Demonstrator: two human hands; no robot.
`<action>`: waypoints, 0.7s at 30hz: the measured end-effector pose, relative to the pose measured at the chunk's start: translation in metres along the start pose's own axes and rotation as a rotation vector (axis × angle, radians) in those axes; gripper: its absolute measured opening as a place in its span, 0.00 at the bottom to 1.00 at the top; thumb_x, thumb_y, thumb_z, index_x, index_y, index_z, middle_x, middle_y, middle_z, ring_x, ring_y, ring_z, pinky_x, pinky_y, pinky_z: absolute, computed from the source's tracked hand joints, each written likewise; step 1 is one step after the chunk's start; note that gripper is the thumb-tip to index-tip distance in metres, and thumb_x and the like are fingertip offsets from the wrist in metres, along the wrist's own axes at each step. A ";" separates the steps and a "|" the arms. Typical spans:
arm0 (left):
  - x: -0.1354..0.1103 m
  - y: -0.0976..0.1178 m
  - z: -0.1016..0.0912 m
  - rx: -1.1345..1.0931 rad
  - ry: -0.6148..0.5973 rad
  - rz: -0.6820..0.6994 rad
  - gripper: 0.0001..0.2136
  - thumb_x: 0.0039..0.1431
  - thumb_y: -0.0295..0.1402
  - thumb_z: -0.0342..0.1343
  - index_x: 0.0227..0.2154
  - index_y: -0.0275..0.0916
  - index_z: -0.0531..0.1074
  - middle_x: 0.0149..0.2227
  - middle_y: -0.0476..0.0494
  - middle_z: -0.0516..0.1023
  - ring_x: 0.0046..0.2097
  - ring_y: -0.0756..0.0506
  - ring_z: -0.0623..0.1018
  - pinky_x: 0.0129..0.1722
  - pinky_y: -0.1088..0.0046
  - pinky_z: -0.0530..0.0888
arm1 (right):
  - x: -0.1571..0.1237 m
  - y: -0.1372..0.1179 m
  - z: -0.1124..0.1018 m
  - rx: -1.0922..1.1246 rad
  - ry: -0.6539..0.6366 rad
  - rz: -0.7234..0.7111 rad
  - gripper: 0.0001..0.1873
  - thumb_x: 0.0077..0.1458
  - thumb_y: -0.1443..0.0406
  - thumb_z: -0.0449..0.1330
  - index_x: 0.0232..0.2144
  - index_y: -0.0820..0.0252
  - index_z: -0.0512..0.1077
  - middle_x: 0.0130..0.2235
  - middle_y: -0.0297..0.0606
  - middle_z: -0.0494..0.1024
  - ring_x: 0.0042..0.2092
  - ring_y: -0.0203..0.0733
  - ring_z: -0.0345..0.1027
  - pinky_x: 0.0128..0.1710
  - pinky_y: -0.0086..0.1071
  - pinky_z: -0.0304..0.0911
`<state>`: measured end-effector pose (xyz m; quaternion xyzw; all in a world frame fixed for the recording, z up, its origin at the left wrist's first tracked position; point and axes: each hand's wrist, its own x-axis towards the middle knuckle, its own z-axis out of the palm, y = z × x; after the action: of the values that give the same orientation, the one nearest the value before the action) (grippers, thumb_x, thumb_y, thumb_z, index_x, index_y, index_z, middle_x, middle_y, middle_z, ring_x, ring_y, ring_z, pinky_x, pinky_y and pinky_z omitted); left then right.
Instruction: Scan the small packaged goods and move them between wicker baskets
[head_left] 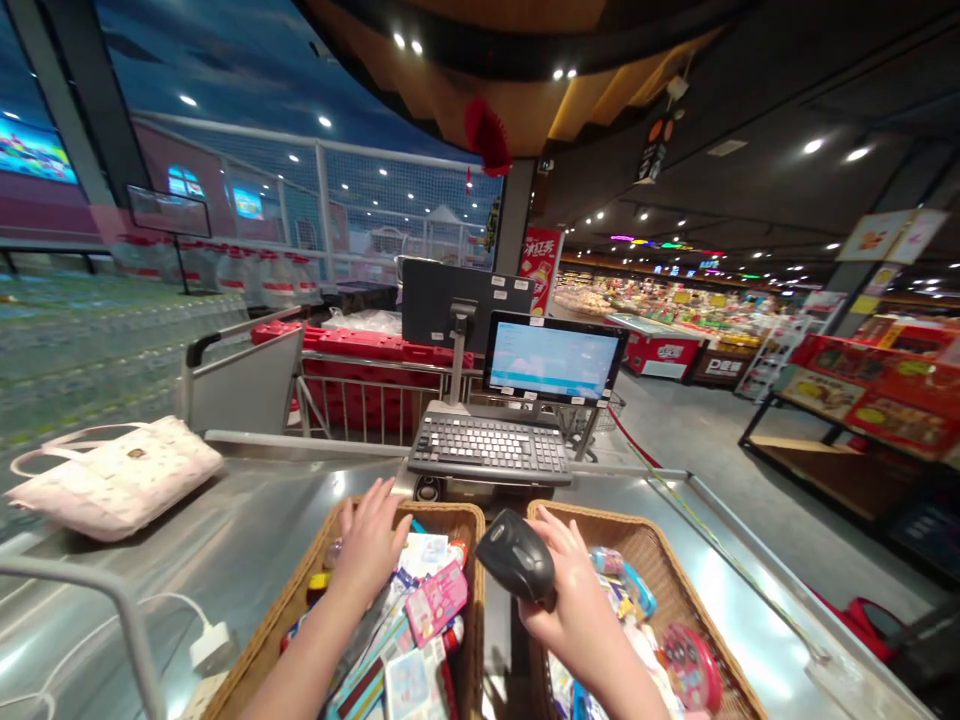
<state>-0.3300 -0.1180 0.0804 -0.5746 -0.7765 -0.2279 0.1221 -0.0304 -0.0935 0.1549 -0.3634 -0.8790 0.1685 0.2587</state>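
My right hand (pixel 562 570) is wrapped round a black barcode scanner (pixel 517 560), held above the near-left part of the right wicker basket (pixel 652 535). That basket holds small packaged goods, among them a round red-and-pink container (pixel 690 668). Over the far end of the left wicker basket (pixel 474 630) hovers my left hand (pixel 373 535), its fingers stretched out and nothing visible in them. Below it lie several packets and boxes, including a pink packet (pixel 436 602) and a white-and-blue box (pixel 416 688). My forearms hide part of both baskets' contents.
Beyond the baskets stand a black keyboard (pixel 491 447) and a lit monitor (pixel 555 360) on the metal counter (pixel 300 495). A pale handbag (pixel 127 475) rests at the left, near a white charger plug (pixel 210 645) and a bent metal rail (pixel 97 570).
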 end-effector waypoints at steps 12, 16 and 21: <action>0.007 0.165 0.044 -0.281 -0.238 0.484 0.13 0.58 0.38 0.53 0.45 0.42 0.71 0.64 0.38 0.63 0.68 0.35 0.55 0.65 0.42 0.48 | -0.042 0.052 -0.068 -0.121 0.210 0.146 0.30 0.44 0.72 0.56 0.52 0.56 0.70 0.56 0.43 0.71 0.66 0.57 0.50 0.66 0.60 0.40; 0.006 0.220 0.070 -0.295 -0.386 0.604 0.18 0.57 0.42 0.56 0.47 0.41 0.70 0.66 0.34 0.60 0.69 0.34 0.52 0.66 0.41 0.45 | -0.060 0.073 -0.087 -0.162 0.267 0.213 0.31 0.45 0.71 0.56 0.54 0.57 0.68 0.58 0.44 0.69 0.67 0.58 0.48 0.65 0.60 0.40; 0.004 0.272 0.102 -0.307 -0.511 0.774 0.24 0.52 0.41 0.60 0.52 0.43 0.68 0.67 0.36 0.58 0.69 0.34 0.51 0.65 0.41 0.44 | -0.081 0.093 -0.105 -0.193 0.325 0.315 0.29 0.44 0.70 0.57 0.52 0.58 0.70 0.57 0.45 0.70 0.66 0.59 0.50 0.65 0.61 0.38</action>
<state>-0.0665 -0.0004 0.0522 -0.8700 -0.4686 -0.1293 -0.0829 0.1299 -0.0781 0.1679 -0.5413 -0.7703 0.0613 0.3314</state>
